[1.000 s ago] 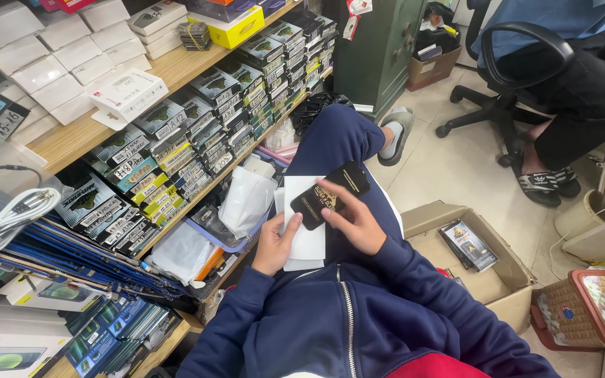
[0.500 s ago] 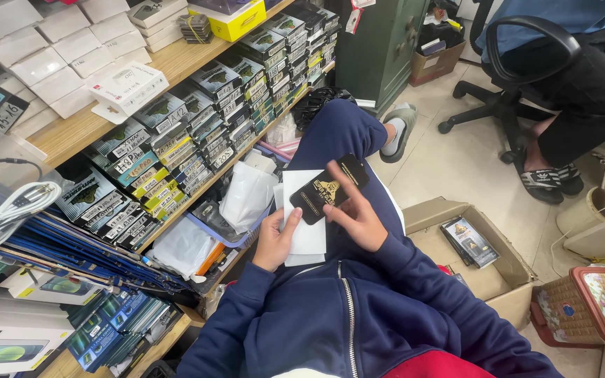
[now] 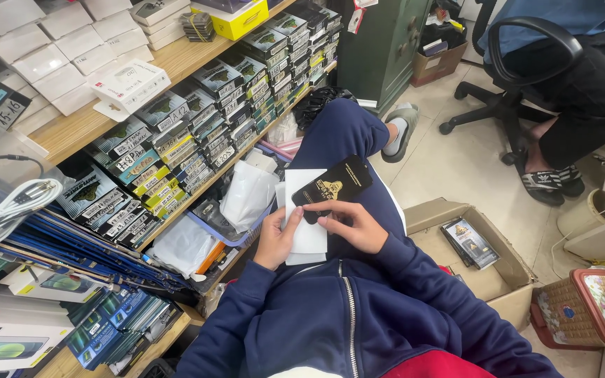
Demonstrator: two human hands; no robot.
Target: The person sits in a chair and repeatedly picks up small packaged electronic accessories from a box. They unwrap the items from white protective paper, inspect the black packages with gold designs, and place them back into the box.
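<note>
Left hand steadies white sheets on lap; right hand pinches black packet atop sheets, printed face upward for reading.

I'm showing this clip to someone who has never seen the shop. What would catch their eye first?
Probably the flat black packet with a gold emblem, held over a white sheet by the left hand and right hand at the centre, on the person's lap. Next, the shelves at left, crammed with rows of small boxes, and the open cardboard box on the floor at right.
</note>
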